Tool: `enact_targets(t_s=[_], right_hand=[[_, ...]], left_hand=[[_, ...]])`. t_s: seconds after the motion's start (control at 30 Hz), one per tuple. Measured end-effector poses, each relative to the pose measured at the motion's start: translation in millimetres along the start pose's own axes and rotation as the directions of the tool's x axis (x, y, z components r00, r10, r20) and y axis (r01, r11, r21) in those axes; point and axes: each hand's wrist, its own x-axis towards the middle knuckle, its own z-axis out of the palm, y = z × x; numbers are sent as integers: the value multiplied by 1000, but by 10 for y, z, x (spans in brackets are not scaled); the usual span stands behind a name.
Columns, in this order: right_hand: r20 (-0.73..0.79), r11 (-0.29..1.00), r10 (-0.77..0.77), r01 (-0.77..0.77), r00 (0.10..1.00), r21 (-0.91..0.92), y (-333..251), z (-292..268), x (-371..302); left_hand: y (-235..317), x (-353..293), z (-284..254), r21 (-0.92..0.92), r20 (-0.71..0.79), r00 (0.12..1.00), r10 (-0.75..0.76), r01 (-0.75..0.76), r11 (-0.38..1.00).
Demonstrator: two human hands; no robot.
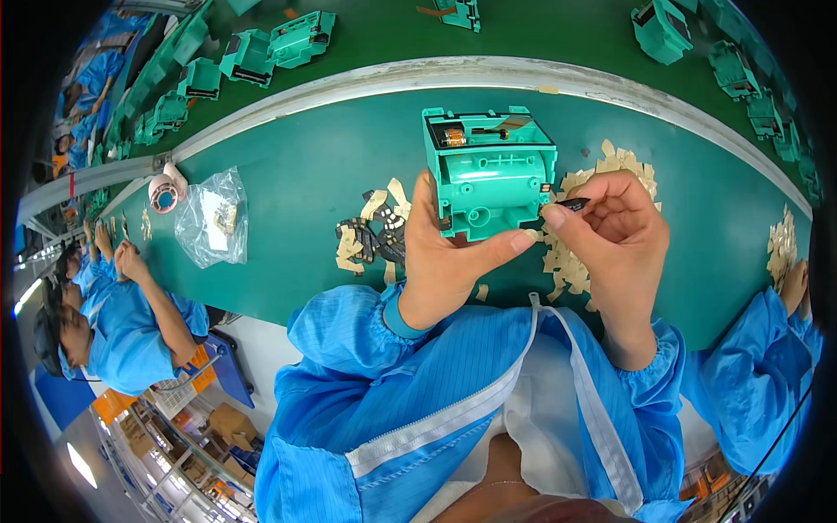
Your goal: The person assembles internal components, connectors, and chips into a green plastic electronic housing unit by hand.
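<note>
Item 1: teal housing [495, 179], qty 1, plastic, open-top, rounded barrel front; copper-coloured part [453, 137] seen inside top left. Loc.: held up over the desk [288, 218], approx. ctr., in front of wearer's chest.

Item 2: L hand [443, 268], bare. Fingers grasping housing by its L side, thumb laid along lower front edge.

Item 3: R hand [626, 234], bare. Thumb + index pinching small black piece [574, 205], just beside housing's lower R corner; contact w/ housing can't be told. Other fingers curled in.

Item 4: beige pcs. [632, 164], large loose pile, R of and partly behind housing; some under R hand.

Item 5: black strips [388, 240] w/ pale patches, small heap mixed w/ beige bits, just L of L hand.

Item 6: clear plastic bag [196, 228], desk L, pale contents; white roll [164, 193] next to it.

Item 7: metal rail [418, 74], far edge of desk; beyond it, green surface [375, 52] w/ addl. teal housings [302, 39].

Item 8: co-workers in blue, one L [131, 322], one R [754, 383].
</note>
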Motion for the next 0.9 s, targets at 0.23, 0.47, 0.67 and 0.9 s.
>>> enact_targets(t_s=[0.23,0.47,0.67,0.9], right_hand=[[82,992,96,-102,992,80,-4,-61,53],[126,974,-10,-19,992,224,86,-31,47],[58,991,-79,72,995,109,114,-12,25],[-2,972,-232,232,973,-32,179,2,31]], left_hand=[[17,12,-8,-253,60,992,-112,124,960],[-44,38,-137,-298,233,955,-181,247,922],[-53,52,-73,-539,306,923,-234,371,756],[-102,45,-107,-632,360,890,-281,454,628]])
